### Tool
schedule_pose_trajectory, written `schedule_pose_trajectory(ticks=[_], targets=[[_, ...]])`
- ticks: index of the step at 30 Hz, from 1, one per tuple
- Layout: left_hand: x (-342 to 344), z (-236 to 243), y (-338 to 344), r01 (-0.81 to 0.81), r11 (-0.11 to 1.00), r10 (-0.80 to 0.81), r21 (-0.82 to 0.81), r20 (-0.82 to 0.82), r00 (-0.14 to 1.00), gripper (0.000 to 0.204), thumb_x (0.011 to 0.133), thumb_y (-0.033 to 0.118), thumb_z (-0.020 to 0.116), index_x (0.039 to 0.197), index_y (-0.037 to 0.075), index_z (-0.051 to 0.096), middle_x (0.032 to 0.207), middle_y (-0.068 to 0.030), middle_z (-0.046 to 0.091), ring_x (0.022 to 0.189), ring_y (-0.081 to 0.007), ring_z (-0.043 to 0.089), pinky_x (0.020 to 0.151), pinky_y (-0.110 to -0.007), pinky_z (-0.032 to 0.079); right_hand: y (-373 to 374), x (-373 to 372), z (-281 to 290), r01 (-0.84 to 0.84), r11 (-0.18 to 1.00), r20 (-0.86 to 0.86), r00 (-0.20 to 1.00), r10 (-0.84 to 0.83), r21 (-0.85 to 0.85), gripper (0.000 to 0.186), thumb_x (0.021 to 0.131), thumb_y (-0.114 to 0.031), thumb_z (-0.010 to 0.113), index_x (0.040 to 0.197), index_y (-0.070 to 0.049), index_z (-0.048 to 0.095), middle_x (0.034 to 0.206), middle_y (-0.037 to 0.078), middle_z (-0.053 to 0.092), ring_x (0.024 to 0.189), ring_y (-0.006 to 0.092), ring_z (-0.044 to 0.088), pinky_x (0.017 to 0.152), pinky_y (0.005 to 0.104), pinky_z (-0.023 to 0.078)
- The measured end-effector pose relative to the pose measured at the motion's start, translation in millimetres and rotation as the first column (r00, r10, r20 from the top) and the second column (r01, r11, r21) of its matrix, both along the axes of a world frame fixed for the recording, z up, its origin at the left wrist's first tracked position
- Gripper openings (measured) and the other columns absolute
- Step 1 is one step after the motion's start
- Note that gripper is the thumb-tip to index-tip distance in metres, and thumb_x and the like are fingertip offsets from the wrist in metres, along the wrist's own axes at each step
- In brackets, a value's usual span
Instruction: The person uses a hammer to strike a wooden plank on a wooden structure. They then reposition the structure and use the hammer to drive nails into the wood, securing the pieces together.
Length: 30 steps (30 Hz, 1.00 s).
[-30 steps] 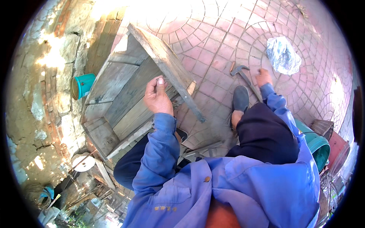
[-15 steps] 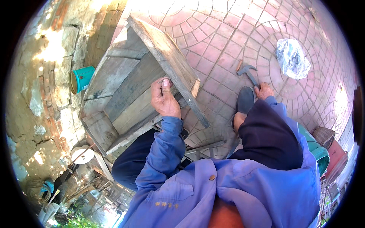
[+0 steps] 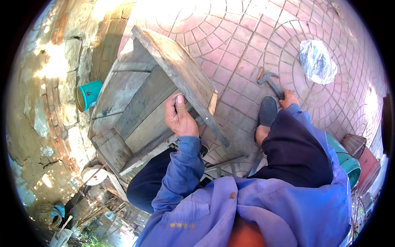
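Observation:
My left hand (image 3: 182, 118) is closed in a pinch, thumb up, beside the slanted end board of an old wooden box (image 3: 181, 66). What its fingertips hold, if anything, is too small to make out. The box is open toward me, with weathered grey plank walls, and tilts against my left leg. A small bright spot, perhaps a nail head (image 3: 207, 118), shows on the end board's edge. Beyond my right shoe, my right hand (image 3: 290, 99) is closed around the handle end of a claw hammer (image 3: 271, 81), its head low over the paving.
A short reddish-brown piece (image 3: 260, 73) lies by the hammer head. Farther right is a clear plastic bag (image 3: 317, 61). A green bucket (image 3: 89, 94) lies against the stone wall at left; another green container (image 3: 346, 164) is behind my right arm. A wooden frame (image 3: 226, 164) lies between my legs.
The whole view has shifted slightly. My right hand remains at the hammer handle, and my left hand keeps its pinch beside the box's end board.

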State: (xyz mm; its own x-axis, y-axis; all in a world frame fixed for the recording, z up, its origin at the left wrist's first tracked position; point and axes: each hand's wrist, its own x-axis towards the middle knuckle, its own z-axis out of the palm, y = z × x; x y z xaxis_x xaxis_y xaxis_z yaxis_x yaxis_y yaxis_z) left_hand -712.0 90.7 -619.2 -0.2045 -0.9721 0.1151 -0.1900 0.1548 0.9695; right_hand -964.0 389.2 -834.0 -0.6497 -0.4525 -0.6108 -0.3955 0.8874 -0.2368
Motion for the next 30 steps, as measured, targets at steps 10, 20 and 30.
schedule_pose_trajectory(ticks=[10,20,30], targets=[[0,-3,-4,0.012,0.987,0.016,-0.162,0.173,0.985,0.004,0.096,0.003,0.064,0.095,-0.001,0.064,0.095,-0.0077,0.064,0.086,-0.0154,0.058,0.078,-0.028,0.048,14,2,-20,0.025,0.996,0.015,1.0,-0.024,-0.085,0.039,0.074,-0.019,0.075,0.105,-0.003,0.06,0.107,0.023,0.064,0.106,0.0427,0.061,0.088,0.0491,0.049],[0,7,-4,-0.017,0.983,0.055,-0.181,0.204,0.977,0.004,0.094,0.004,0.064,0.094,0.0,0.064,0.093,-0.0136,0.064,0.086,-0.0302,0.062,0.079,-0.036,0.05,-35,-47,124,0.543,0.816,0.633,0.707,-0.316,-0.198,0.019,0.076,-0.005,0.069,0.093,-0.005,0.061,0.058,0.004,0.053,0.042,0.0155,0.05,0.036,0.0327,0.037],[4,-7,-6,-0.03,0.978,0.068,-0.207,0.175,0.982,0.007,0.092,0.01,0.065,0.092,0.003,0.065,0.093,-0.0131,0.063,0.09,-0.0343,0.06,0.081,-0.042,0.048,-126,34,433,0.415,0.515,0.519,0.852,0.07,-0.75,0.015,0.095,-0.012,0.064,0.101,-0.002,0.054,0.064,0.004,0.054,0.046,0.0115,0.047,0.044,0.0249,0.037]])
